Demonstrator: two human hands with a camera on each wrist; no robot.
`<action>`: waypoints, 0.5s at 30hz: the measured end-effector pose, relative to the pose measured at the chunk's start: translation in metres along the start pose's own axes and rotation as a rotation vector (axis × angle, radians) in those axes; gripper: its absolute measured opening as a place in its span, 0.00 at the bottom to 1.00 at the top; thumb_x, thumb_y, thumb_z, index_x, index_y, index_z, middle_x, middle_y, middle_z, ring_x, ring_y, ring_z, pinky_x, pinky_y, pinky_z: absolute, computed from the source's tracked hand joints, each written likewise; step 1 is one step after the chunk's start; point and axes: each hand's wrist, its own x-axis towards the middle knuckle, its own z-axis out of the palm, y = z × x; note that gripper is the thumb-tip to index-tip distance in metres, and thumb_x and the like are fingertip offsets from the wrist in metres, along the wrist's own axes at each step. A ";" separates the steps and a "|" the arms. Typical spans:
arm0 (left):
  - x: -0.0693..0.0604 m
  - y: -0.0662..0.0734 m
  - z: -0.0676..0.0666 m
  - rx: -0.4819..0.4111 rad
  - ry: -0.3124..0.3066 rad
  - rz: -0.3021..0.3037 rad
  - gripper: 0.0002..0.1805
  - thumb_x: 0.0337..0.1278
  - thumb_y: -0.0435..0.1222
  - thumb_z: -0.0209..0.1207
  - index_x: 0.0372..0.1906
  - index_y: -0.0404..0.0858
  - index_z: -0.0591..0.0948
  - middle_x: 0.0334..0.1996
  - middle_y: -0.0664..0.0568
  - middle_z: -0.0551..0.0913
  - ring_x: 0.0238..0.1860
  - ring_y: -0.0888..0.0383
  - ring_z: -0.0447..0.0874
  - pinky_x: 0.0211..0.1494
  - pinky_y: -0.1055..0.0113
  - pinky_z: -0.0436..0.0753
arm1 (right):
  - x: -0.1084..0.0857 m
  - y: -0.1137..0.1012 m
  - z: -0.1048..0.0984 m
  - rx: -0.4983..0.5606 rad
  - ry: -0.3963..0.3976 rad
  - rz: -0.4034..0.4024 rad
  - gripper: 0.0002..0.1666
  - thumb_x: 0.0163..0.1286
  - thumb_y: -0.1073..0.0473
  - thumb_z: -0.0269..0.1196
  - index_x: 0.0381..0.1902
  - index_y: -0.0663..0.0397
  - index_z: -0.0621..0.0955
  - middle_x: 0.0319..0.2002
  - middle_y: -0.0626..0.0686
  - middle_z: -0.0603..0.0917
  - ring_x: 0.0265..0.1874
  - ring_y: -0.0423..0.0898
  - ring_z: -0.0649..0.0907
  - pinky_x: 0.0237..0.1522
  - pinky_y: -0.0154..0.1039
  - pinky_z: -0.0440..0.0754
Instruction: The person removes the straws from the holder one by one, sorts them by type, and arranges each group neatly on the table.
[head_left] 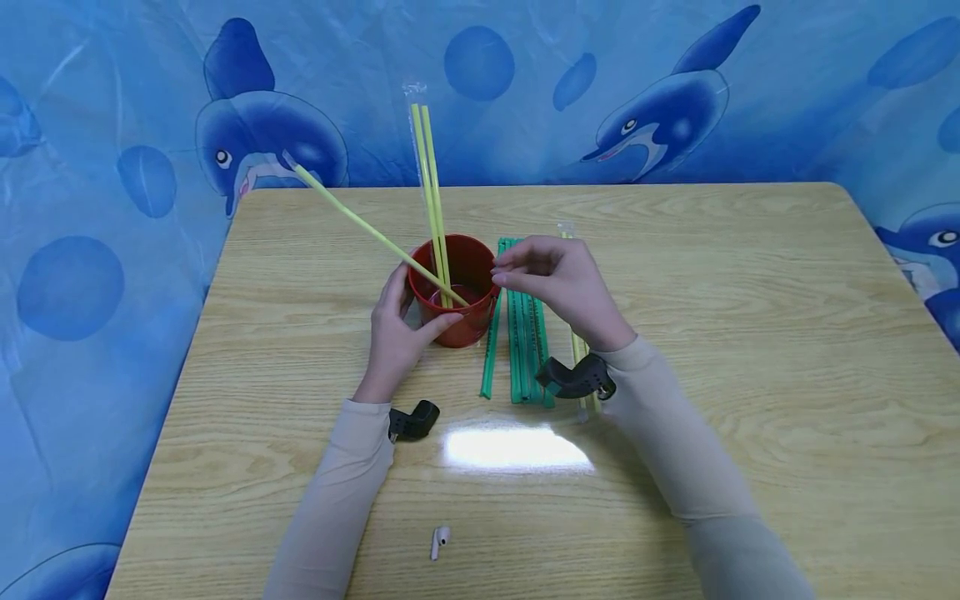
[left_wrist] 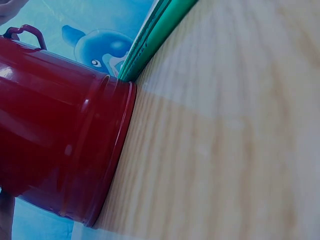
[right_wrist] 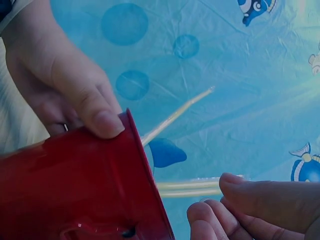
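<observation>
A red bucket stands on the table, gripped at its left side by my left hand, thumb over the near rim. Inside it, two yellow straws in clear wrapping stand nearly upright, and another yellow straw leans out far to the left. My right hand hovers by the bucket's right rim. In the right wrist view its thumb and bent fingers are apart, with nothing seen between them. Several green-wrapped sticks lie beneath and beside this hand.
More wrapped yellow straws lie right of the green sticks, partly hidden by the right forearm. A white earbud lies near the table's front edge. Behind the wooden table hangs a blue dolphin-print sheet.
</observation>
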 end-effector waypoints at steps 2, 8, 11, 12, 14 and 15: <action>0.000 0.000 -0.001 -0.001 -0.002 -0.004 0.43 0.49 0.42 0.69 0.70 0.41 0.61 0.63 0.48 0.66 0.66 0.56 0.64 0.67 0.59 0.66 | 0.002 -0.001 0.003 0.014 -0.008 -0.007 0.13 0.63 0.68 0.63 0.44 0.72 0.81 0.41 0.59 0.84 0.37 0.47 0.84 0.46 0.40 0.81; 0.000 0.001 -0.002 0.005 -0.003 -0.004 0.44 0.48 0.42 0.69 0.70 0.40 0.61 0.64 0.48 0.66 0.66 0.55 0.63 0.68 0.59 0.65 | 0.011 -0.005 0.014 0.037 -0.031 -0.029 0.12 0.62 0.69 0.64 0.43 0.72 0.81 0.40 0.60 0.84 0.38 0.52 0.84 0.44 0.41 0.82; 0.000 0.001 -0.002 -0.001 -0.008 -0.003 0.44 0.48 0.42 0.69 0.70 0.40 0.61 0.64 0.48 0.66 0.66 0.56 0.63 0.68 0.59 0.64 | 0.017 -0.006 0.021 0.031 -0.041 -0.023 0.13 0.62 0.69 0.64 0.44 0.71 0.81 0.39 0.59 0.84 0.38 0.55 0.84 0.43 0.44 0.83; 0.000 0.001 -0.002 -0.002 -0.009 -0.002 0.44 0.48 0.42 0.69 0.70 0.40 0.61 0.64 0.48 0.65 0.66 0.56 0.63 0.68 0.59 0.64 | 0.019 -0.006 0.024 0.028 -0.046 -0.023 0.12 0.62 0.69 0.64 0.44 0.71 0.81 0.39 0.59 0.85 0.39 0.57 0.84 0.43 0.45 0.83; 0.000 0.001 -0.001 -0.005 -0.012 0.002 0.43 0.49 0.41 0.69 0.70 0.40 0.61 0.64 0.48 0.65 0.66 0.57 0.63 0.68 0.60 0.64 | 0.024 -0.007 0.029 0.016 -0.047 -0.020 0.12 0.62 0.68 0.64 0.43 0.70 0.81 0.38 0.59 0.85 0.38 0.56 0.84 0.43 0.48 0.83; 0.001 0.001 -0.001 -0.006 -0.012 0.005 0.43 0.49 0.40 0.69 0.70 0.40 0.61 0.64 0.48 0.65 0.66 0.57 0.63 0.68 0.61 0.64 | 0.026 -0.008 0.031 0.000 -0.043 -0.022 0.12 0.62 0.68 0.64 0.43 0.69 0.81 0.38 0.58 0.85 0.38 0.54 0.84 0.42 0.48 0.83</action>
